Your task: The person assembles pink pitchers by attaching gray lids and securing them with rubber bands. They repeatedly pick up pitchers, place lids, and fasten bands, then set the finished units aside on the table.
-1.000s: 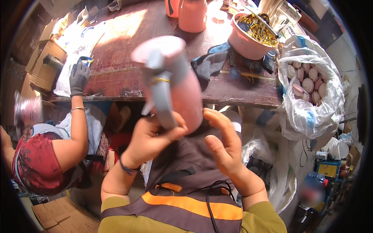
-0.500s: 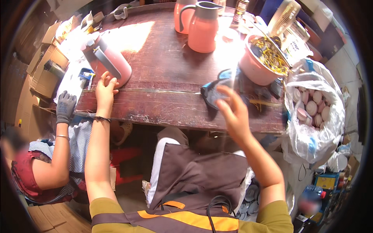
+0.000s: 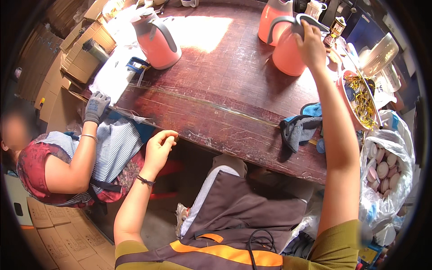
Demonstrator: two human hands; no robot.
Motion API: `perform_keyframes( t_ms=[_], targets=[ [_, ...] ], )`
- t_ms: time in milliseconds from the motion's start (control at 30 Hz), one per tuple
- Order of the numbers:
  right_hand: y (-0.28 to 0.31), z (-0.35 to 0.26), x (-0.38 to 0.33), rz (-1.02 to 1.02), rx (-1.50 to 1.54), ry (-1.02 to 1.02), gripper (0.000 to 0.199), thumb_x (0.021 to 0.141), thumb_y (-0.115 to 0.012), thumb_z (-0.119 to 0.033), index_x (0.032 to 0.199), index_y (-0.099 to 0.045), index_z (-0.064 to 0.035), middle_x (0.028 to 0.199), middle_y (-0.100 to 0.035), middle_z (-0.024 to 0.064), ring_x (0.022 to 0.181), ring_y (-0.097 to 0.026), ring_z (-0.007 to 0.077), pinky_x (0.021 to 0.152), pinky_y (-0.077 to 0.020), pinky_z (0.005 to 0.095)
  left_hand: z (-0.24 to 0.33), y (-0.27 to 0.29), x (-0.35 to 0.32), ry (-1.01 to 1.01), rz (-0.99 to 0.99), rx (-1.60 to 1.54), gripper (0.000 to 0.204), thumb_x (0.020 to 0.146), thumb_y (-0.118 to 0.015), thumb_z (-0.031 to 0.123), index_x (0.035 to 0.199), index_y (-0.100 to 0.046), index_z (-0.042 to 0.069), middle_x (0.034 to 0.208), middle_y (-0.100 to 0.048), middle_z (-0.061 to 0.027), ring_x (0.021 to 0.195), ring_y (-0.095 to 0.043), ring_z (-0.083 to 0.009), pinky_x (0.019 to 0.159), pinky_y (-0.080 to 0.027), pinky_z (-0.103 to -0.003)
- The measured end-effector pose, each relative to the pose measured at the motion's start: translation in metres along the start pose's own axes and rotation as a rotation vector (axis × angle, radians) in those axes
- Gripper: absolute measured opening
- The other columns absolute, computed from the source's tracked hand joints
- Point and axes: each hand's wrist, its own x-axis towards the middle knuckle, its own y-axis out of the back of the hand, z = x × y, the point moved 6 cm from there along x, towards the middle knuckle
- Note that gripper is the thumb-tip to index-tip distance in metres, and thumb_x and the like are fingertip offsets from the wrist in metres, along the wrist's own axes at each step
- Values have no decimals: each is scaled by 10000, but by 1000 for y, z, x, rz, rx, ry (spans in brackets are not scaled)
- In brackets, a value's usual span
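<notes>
Across a sunlit dark-red wooden table [image 3: 216, 76], the right hand [image 3: 311, 47] touches the top of a coral-pink pitcher [image 3: 287, 56], upper right, apparently taking hold, though I cannot tell how firmly; next calls for a secure grip, while the left hand [image 3: 158, 150], centre left, curls empty.

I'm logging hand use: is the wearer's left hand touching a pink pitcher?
No, the left hand is by the near edge of the table, apart from the nearest pink pitcher.

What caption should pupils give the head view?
Right hand touching the top of a pink pitcher; left hand near the reddish table.
</notes>
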Motion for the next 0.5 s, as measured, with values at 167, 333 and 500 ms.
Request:
perform_keyframes(
  t_ms=[167,333,500],
  targets=[
    [75,-55,-110,85,404,234,201,841,-690,-139,1006,-613,-54,1023,-612,159,809,-618,305,663,-510,375,50,-33,-19,-179,-17,-108,179,904,-592,66,1064,-658,17,971,-667,-40,848,-618,-103,727,-491,-237],
    [224,-78,-216,188,521,453,500,821,-648,-530,768,-553,-42,778,-542,118,686,-540,266,573,-446,361,199,-67,-101,-941,-30,285,430,769,-737,40,1172,-588,48,1208,-572,-179,1066,-586,-312,903,-476,-346],
    [270,-84,-280,-114,802,352,336,721,-758,-358,799,-624,-60,800,-595,91,627,-551,209,541,-438,302,236,-166,-172,-1142,-579,536,556,692,-771,426,1112,-610,99,1352,-491,-168,1280,-438,-366,1056,-335,-492]
  ],
)
